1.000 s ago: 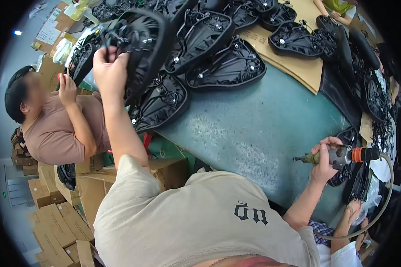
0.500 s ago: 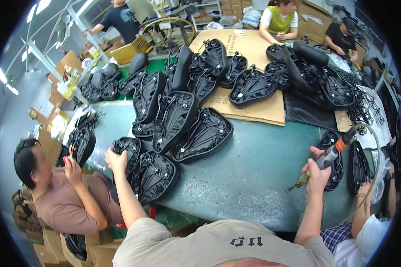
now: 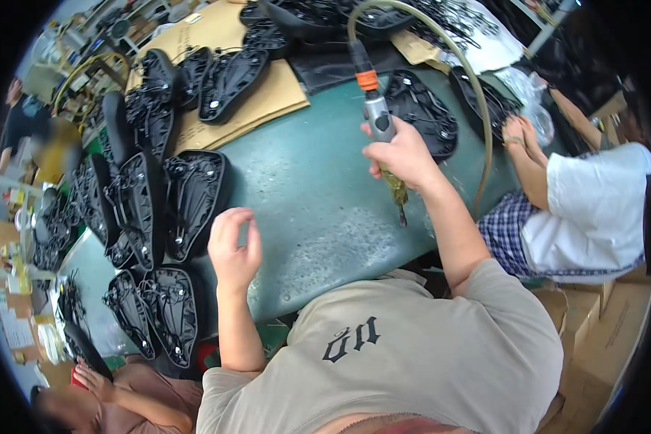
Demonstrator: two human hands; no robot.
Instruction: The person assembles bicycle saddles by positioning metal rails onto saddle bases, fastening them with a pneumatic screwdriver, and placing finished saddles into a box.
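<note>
My right hand is wrapped round a pneumatic screwdriver, grey with an orange collar. Its bit points down toward the near side of the green table, and tape or cloth covers the lower end. Just behind the tool lies a black bicycle saddle, underside up. My left hand hovers over the table with fingers curled and thumb apart, and nothing shows in it. Closest to that hand is an upturned saddle with its wire-like rails showing. Another upturned saddle lies nearer to me on the left.
Several more saddles crowd the left and far side, some on flattened cardboard. An air hose arcs down from the screwdriver. One co-worker's hands are at a saddle on the right. Another person sits at lower left.
My view has turned to the right. My left hand has come away from the saddles at left and is now over the table. The screwdriver stays in my right hand, bit now pointing downward.
</note>
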